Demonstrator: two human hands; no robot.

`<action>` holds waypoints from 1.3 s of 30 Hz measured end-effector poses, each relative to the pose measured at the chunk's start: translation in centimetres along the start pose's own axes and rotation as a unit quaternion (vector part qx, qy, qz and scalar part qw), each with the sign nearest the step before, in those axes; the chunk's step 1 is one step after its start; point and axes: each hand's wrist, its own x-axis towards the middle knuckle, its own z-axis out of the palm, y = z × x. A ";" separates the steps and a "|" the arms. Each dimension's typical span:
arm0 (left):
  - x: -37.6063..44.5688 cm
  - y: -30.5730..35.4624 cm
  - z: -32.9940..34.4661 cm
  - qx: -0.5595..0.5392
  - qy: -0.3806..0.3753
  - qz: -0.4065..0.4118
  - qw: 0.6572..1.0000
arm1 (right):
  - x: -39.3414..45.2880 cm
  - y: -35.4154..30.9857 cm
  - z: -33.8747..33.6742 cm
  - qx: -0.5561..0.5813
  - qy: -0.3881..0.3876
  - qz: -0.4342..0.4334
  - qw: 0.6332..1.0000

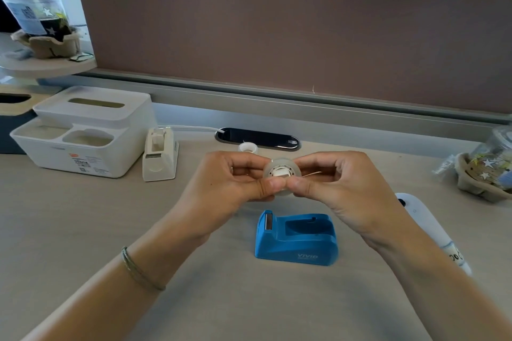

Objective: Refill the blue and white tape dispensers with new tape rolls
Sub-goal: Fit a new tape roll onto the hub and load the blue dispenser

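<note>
1. Left hand (235,183) and right hand (329,183) both pinch a clear tape roll (279,173) above the desk (83,216).
2. Blue tape dispenser (296,238) sits just below the grip, slot empty.
3. White tape dispenser (160,156) stands left of the grip, apart.
4. A small white core (248,147) lies just behind.

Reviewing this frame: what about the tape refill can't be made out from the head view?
- Tape roll: its lower edge is hidden by the thumbs of the left hand and right hand.
- Loose tape end: too thin to tell whether it is peeled.
- White dispenser: too small to tell whether its spindle carries tape.
- Small white ring behind the hands: partly hidden by them.
- Blue dispenser: far side wall out of sight.
</note>
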 end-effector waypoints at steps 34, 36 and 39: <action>-1.0 0.2 1.4 0.085 0.102 0.068 0.989 | -0.6 0.1 1.3 -0.019 0.077 -0.073 0.994; -0.9 0.1 1.5 0.088 0.102 0.064 0.989 | -0.5 0.3 1.3 -0.025 0.078 -0.070 0.994; -0.4 0.2 0.6 0.079 0.061 0.035 0.994 | -0.5 0.1 1.3 -0.011 0.074 -0.065 0.995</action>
